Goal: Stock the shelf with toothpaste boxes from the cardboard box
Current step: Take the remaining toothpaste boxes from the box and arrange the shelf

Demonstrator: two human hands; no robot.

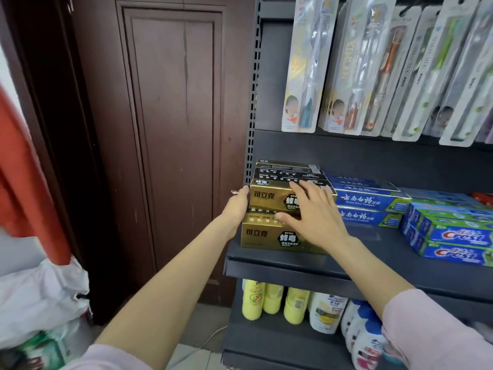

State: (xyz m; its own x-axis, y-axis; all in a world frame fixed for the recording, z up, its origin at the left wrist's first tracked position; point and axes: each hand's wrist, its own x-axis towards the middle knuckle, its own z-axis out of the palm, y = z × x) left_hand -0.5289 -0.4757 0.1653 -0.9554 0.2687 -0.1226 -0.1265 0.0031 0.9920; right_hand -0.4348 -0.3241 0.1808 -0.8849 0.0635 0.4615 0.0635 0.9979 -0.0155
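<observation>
item: gold toothpaste boxes [269, 198], glossy foil-look cardboard, long rectangular cartons, printed 可立克 in dark characters with a black hexagon badge beside it. they sit in two layers at the left end of the dark grey metal shelf [293, 259], hard against the perforated upright [250, 145]; more of the same line run back behind them, black tops showing small white print too fine to read.

my left hand [237, 206]: fingers flat and together, pressed against the left end of the upper gold box, gripping nothing.

my right hand [312, 209]: fingers spread wide, palm laid over the front and top of the upper box, thumb reaching down to the top edge of the lower box [262, 235]. resting on it, not closed around it. pale pink sleeves at both wrists.

just right of the gold stack: blue cartons [370, 201], two high, white calligraphic chinese script on a blue band with a green end panel.

further right: crest boxes [458, 237], blue and green, red-and-white "crest" logo, stacked.

above: toothbrushes in clear blister packs [306, 62], hanging in a row; one card reads "kinley" vertically.

below: yellow plastic bottles [269, 300] and white bottles [326, 312], labels blurred.

left: dark brown panelled wooden door [170, 116], scuffed; white plastic bag [40, 297] at lower left.
</observation>
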